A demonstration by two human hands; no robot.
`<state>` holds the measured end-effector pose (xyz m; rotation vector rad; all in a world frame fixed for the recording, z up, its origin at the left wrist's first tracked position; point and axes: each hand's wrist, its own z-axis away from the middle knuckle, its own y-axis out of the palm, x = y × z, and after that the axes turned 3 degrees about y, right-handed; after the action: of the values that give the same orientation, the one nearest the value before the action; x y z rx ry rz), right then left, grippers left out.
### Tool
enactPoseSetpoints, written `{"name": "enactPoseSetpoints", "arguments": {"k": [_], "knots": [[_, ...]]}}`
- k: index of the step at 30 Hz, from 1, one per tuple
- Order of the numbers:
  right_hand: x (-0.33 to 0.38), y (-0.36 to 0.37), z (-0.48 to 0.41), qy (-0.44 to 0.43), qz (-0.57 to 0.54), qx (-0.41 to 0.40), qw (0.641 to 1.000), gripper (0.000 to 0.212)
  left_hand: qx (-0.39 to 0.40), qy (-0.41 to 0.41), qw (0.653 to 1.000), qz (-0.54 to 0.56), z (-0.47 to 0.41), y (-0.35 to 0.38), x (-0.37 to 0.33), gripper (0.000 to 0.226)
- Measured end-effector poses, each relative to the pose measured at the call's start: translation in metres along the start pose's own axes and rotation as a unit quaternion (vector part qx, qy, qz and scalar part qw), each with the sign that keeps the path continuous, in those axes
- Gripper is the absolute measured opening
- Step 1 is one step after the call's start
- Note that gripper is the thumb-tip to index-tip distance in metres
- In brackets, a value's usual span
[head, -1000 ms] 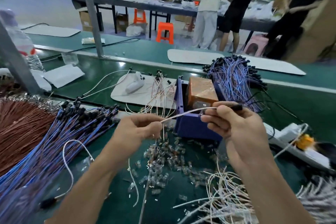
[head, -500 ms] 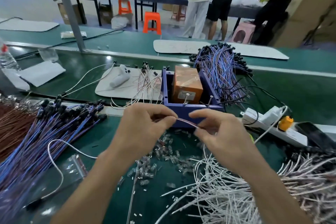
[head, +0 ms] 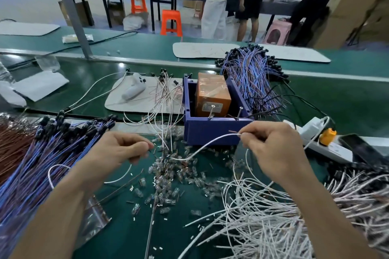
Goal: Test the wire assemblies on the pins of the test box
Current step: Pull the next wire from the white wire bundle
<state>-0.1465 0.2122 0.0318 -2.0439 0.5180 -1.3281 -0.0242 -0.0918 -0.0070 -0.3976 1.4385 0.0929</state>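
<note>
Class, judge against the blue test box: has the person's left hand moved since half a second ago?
Yes: the left hand has drawn leftward, away from the blue test box.

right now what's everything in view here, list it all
test box: one, blue, bench centre, orange block inside
pins: two, metal, box's front rim
blue wire bundles: two, left of box and behind-right
white wire pile: one, near right
brown wires: one bundle, far left
connector housings: many, clear, scattered before box
power strip: one, white, right of box, orange plug
mat: one, grey, left of box, white handheld device on it
stools: two orange, one pink, background
white wire: one, held up before box
left hand: fingers curled, contents unclear
right hand: pinches white wire near its end
</note>
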Motion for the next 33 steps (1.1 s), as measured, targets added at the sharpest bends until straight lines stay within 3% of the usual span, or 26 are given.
{"name": "enactPoseSetpoints", "arguments": {"k": [4,8,10,12,18,23,30,33], "knots": [[-0.001,0.009,0.005,-0.009,-0.009,0.025,1.000,0.020,-0.106,0.043,0.986,-0.119,0.002,0.028,-0.003,0.024],[0.002,0.018,0.012,-0.029,-0.022,0.062,0.997,0.019,-0.058,0.149,0.980,-0.122,0.014,0.091,-0.026,0.027],[0.003,0.020,0.016,-0.039,-0.029,0.084,0.995,0.020,-0.030,0.164,0.976,-0.141,0.011,0.117,-0.031,0.022],[0.004,0.018,0.020,-0.045,-0.033,0.086,0.995,0.020,-0.010,0.149,0.981,-0.123,0.007,0.129,-0.032,0.012],[0.000,0.010,0.022,-0.015,-0.052,0.098,0.994,0.020,-0.014,0.104,0.993,-0.045,0.004,0.131,-0.021,0.020],[-0.002,0.001,0.017,-0.012,-0.055,0.072,0.996,0.018,-0.032,-0.020,0.994,0.099,0.003,0.124,-0.009,0.025],[-0.012,-0.022,0.002,0.009,-0.056,0.043,0.998,0.022,0.061,-0.014,0.997,0.049,0.003,0.070,0.002,0.013],[-0.018,-0.027,-0.001,0.028,-0.053,0.038,0.997,0.022,0.059,-0.029,0.998,0.026,0.004,0.040,0.007,0.007]]}}
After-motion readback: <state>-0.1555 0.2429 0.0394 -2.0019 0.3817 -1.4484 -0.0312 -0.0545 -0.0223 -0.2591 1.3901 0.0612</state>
